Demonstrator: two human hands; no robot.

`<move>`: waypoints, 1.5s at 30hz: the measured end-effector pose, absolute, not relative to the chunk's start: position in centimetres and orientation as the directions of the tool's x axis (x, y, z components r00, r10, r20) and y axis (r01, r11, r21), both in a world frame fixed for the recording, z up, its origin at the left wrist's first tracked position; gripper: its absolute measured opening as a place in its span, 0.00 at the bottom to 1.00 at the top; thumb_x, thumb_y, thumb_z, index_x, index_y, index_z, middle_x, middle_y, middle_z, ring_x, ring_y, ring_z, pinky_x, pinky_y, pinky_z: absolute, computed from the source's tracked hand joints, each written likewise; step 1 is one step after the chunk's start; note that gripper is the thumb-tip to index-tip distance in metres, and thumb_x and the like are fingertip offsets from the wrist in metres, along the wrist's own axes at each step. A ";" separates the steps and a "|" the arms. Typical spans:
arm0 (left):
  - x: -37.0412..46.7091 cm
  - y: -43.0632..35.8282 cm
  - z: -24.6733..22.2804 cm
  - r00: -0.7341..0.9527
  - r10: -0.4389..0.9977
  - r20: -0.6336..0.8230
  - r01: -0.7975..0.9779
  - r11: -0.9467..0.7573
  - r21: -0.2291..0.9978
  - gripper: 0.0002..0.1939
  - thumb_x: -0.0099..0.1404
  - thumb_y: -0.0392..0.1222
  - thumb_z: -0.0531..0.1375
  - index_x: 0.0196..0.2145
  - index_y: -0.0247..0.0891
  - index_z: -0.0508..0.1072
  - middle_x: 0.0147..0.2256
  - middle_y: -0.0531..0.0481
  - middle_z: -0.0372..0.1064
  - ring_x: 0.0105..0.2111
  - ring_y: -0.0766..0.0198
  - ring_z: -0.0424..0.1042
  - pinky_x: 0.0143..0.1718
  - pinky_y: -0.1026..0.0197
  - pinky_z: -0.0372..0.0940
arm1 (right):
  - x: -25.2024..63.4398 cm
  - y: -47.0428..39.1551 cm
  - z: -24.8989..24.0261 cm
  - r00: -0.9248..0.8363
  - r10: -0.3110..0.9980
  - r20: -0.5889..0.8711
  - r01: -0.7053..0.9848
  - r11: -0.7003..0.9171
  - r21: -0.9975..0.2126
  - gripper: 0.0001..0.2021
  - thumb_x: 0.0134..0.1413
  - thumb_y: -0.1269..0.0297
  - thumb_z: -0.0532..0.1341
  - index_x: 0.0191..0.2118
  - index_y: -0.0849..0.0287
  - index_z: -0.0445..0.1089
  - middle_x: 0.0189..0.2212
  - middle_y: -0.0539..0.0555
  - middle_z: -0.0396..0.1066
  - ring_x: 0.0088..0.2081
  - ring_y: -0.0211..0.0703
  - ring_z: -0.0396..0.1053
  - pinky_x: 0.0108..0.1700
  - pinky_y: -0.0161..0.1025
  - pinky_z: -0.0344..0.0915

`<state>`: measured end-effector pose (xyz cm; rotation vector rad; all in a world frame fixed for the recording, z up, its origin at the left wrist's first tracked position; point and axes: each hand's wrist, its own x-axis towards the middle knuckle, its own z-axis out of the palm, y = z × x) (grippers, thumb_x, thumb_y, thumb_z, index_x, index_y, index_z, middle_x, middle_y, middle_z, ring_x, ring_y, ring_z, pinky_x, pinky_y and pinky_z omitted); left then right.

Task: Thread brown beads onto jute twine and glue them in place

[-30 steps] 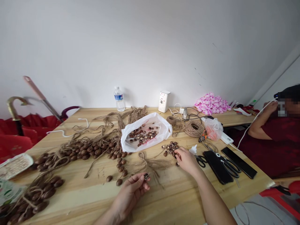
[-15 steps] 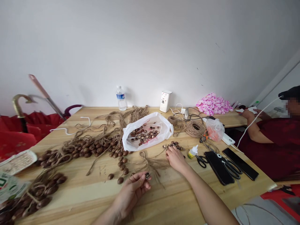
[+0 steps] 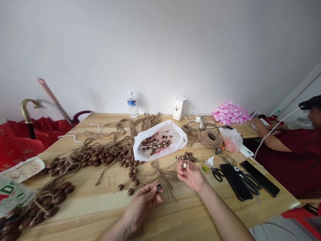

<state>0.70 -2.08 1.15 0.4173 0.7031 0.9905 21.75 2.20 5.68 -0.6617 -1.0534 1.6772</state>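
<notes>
Between thumb and fingers, my left hand [image 3: 142,202] pinches a nutshell half [image 3: 159,187] with a dark, knotted-looking filling. My right hand [image 3: 193,177] is raised just off the table, holding another nutshell half [image 3: 184,165] whose pale inside faces me. Behind that hand lies a small pile of shell halves [image 3: 188,156]. A looped twine tassel [image 3: 156,170] with frayed ends rests between and beyond the hands. Farther back, a white plastic bag [image 3: 137,155] stands open with many shell halves inside.
Whole brown nuts strung on twine [image 3: 95,156] spread across the left. To the right are a glue bottle [image 3: 208,164], scissors [image 3: 247,180], dark phones [image 3: 235,182] and a twine coil [image 3: 210,139]. A water bottle [image 3: 132,105] stands near the wall. Another person [image 3: 291,147] sits at right.
My right hand has lifted from the shell pile and turned, now with a shell half in its fingers. My left hand keeps its pinch almost unmoved. The view has shifted slightly.
</notes>
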 end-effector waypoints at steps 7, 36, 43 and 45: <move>0.7 -2.1 1.0 0.372 0.867 -0.332 -0.608 0.498 0.619 0.09 0.53 0.36 0.66 0.33 0.31 0.76 0.29 0.43 0.75 0.24 0.66 0.71 0.31 0.63 0.65 | 21.0 1.7 5.2 -0.403 0.914 0.041 -0.355 -0.115 -0.928 0.17 0.44 0.52 0.66 0.36 0.57 0.70 0.30 0.54 0.66 0.24 0.35 0.56 0.23 0.33 0.51; 0.8 -2.3 1.1 0.372 0.854 -0.363 -0.590 0.520 0.618 0.10 0.51 0.35 0.67 0.33 0.31 0.76 0.30 0.44 0.75 0.24 0.67 0.70 0.31 0.64 0.67 | 27.7 5.9 2.6 -0.184 0.956 0.228 0.917 0.251 -0.311 0.16 0.47 0.82 0.54 0.34 0.59 0.76 0.44 0.57 0.71 0.47 0.46 0.65 0.50 0.41 0.62; 0.7 -2.2 1.0 0.370 0.851 -0.374 -0.578 0.526 0.624 0.10 0.52 0.36 0.66 0.34 0.31 0.76 0.30 0.43 0.75 0.24 0.67 0.70 0.31 0.63 0.67 | 27.4 6.1 2.4 -0.182 0.952 0.248 0.905 0.261 -0.337 0.20 0.45 0.83 0.53 0.39 0.59 0.75 0.47 0.57 0.70 0.48 0.46 0.66 0.52 0.41 0.63; 0.7 -2.2 1.0 0.370 0.852 -0.369 -0.581 0.523 0.624 0.10 0.52 0.36 0.66 0.34 0.31 0.76 0.30 0.43 0.75 0.24 0.67 0.70 0.31 0.63 0.67 | 27.3 6.2 2.5 -0.161 0.949 0.270 0.905 0.251 -0.343 0.20 0.45 0.83 0.52 0.39 0.60 0.74 0.47 0.58 0.70 0.48 0.47 0.66 0.51 0.42 0.63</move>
